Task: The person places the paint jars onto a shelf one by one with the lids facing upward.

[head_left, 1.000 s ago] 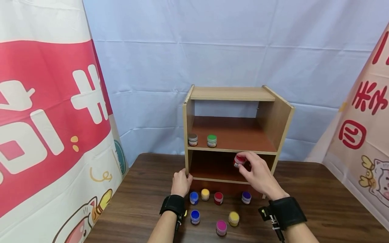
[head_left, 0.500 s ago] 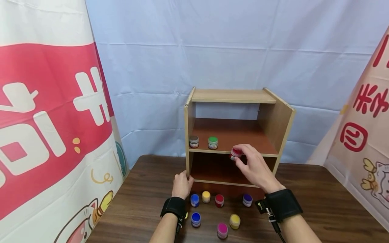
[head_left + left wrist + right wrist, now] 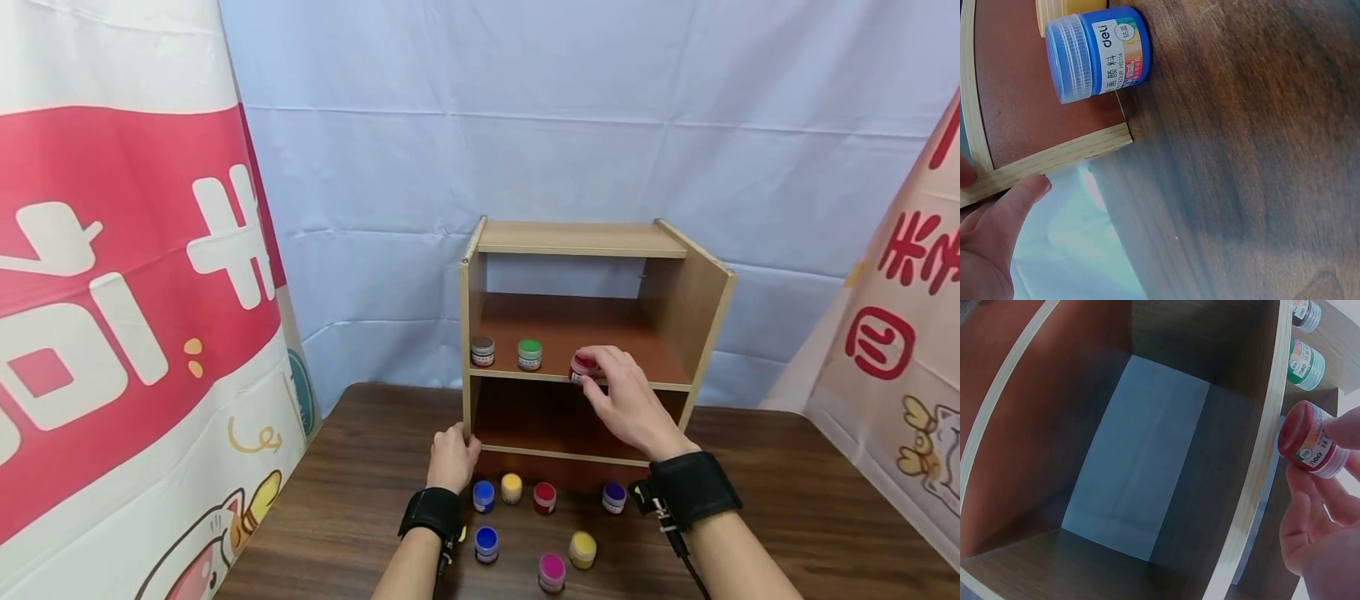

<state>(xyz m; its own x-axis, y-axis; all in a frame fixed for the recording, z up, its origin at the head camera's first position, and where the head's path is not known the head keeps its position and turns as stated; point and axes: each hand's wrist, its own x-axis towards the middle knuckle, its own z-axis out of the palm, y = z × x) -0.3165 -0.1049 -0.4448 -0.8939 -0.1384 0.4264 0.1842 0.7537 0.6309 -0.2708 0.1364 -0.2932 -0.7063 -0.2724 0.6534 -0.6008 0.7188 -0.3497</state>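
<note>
Seven paint jars wait on the table below the grip — the left hand rests on the shelf unit. The right hand pinches a red jar at the middle shelf's front edge, just right of the green jar and grey jar — two shelved, a third arriving.

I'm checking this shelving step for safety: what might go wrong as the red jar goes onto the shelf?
The right hand pinches the red paint jar at the middle shelf's front edge; set too near, it might tip off. Moved left, it may bump the green jar.
</note>
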